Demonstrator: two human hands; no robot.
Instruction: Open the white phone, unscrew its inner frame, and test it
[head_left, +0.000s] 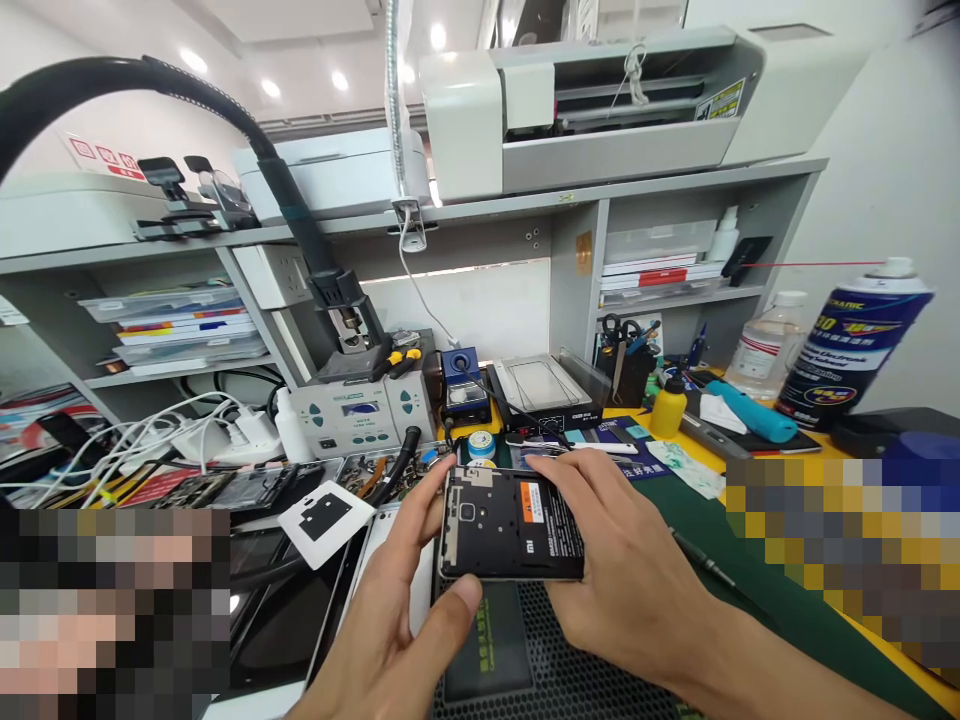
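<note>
A smartphone (484, 525) with its back cover off lies sideways between my two hands, above the dark mat. Its camera, several screws and the black battery (551, 530) with an orange-and-white label face up. My right hand (637, 570) is wrapped round the right end, fingers over the far edge. At the other end my left hand (409, 580) grips the phone, index finger along the far corner and thumb at the near edge. Below the phone sits a black perforated mat (577, 660) with a dark panel bearing yellow-green print (487, 645).
Left of my hands lie a white card with a black cutout (326, 522) and black screens (289, 620). Behind stand a rework station (364, 415) and a blue soldering unit (465, 385). A screwdriver (701, 557) rests on the green mat. A spray can (855, 340) stands right.
</note>
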